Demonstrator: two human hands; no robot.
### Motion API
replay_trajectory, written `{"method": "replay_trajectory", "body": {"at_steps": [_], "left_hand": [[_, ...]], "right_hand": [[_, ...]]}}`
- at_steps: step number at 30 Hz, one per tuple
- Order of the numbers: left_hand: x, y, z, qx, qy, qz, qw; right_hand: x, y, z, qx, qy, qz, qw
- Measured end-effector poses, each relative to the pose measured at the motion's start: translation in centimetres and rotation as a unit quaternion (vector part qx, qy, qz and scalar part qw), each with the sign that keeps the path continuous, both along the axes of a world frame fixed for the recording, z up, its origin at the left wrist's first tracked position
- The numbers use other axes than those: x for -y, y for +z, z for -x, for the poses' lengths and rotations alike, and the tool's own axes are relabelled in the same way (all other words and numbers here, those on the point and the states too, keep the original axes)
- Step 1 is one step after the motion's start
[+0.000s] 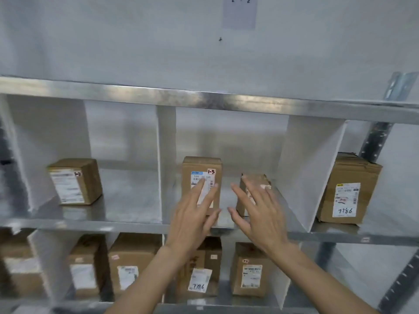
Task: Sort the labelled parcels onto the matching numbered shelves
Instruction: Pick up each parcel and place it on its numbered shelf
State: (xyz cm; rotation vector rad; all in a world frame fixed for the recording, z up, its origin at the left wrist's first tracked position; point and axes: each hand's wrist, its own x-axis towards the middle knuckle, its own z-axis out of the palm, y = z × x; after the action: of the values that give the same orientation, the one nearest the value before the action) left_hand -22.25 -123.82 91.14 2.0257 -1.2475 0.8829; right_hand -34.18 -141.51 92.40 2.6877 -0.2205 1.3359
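A tall cardboard parcel (201, 168) marked 1-3 stands upright in the middle compartment of the upper shelf (136, 224). My left hand (192, 220) is spread flat in front of it, fingers straight over its label. A smaller brown parcel (255, 181) sits to its right in the same compartment. My right hand (258, 214) is open with fingers spread in front of that smaller parcel, holding nothing. Whether either hand touches its parcel I cannot tell.
White dividers (166, 159) split the metal shelves. A parcel (76, 181) stands in the left compartment and a larger one (348, 189) marked 7786 on the right. Several parcels (133, 261) fill the lower shelf. A paper sign (240, 10) reads 2-2 above.
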Motion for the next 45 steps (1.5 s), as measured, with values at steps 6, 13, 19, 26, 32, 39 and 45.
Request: {"method": "replay_trajectory", "body": {"at_steps": [6, 13, 19, 26, 32, 39, 45], "left_hand": [[-17.0, 3.1, -2.7, 0.019, 0.141, 0.016, 0.99], [-43.2, 3.9, -5.9, 0.017, 0.338, 0.0, 0.941], [-63.6, 2.3, -7.4, -0.018, 0.48, -0.01, 0.877], [-83.8, -3.2, -10.4, -0.06, 0.601, -0.029, 0.796], [-98.0, -6.8, -17.2, -0.122, 0.667, -0.07, 0.731], [-111.8, -8.4, -22.6, -0.149, 0.716, -0.041, 0.681], [-123.0, -10.5, -25.9, -0.161, 0.733, -0.033, 0.66]], "right_hand": [[-14.8, 3.1, -5.4, -0.009, 0.093, -0.006, 0.996], [-38.2, 3.8, -14.6, -0.053, 0.234, -0.029, 0.97], [-58.2, 2.1, -22.4, -0.1, 0.35, -0.019, 0.931], [-79.4, -3.4, -32.2, -0.136, 0.468, -0.008, 0.873], [-95.6, -7.1, -42.0, -0.185, 0.534, -0.023, 0.825], [-111.0, -9.8, -50.7, -0.246, 0.564, -0.009, 0.788], [-123.3, -11.8, -55.3, -0.267, 0.582, 0.002, 0.768]]}}
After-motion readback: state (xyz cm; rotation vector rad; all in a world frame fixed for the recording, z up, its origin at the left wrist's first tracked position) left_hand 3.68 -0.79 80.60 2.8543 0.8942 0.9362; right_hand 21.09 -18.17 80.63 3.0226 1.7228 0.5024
